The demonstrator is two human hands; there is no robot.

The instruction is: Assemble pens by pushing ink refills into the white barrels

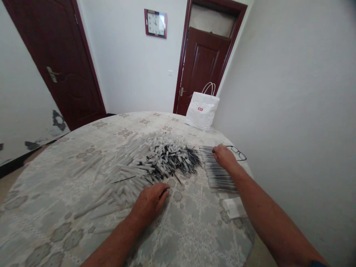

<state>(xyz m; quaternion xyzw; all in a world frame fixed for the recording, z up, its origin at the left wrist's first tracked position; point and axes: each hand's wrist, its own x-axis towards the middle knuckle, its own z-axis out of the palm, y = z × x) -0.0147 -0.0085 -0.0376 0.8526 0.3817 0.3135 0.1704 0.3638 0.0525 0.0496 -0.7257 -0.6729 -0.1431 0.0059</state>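
Near the front of a loose heap, my left hand (152, 198) rests low over the tablecloth with its fingers curled together; whatever may be between them is hidden. The heap mixes translucent white tubes (125, 185) that look like pen barrels, short white pieces (160, 142) and thin black sticks (178, 159). On the right, my right hand (224, 155) pinches its fingertips at the far part of a neat row of slim dark-and-clear pen-like sticks (219, 174) lying side by side. Too small to make out is anything held in that pinch.
A round table (194, 233) wears a patterned cloth. Eyeglasses (238, 152) lie beyond my right wrist, and a folded white paper (235, 207) is beneath that forearm. A white handled bag (203, 111) stands at the far edge. The wall rises close on the right.
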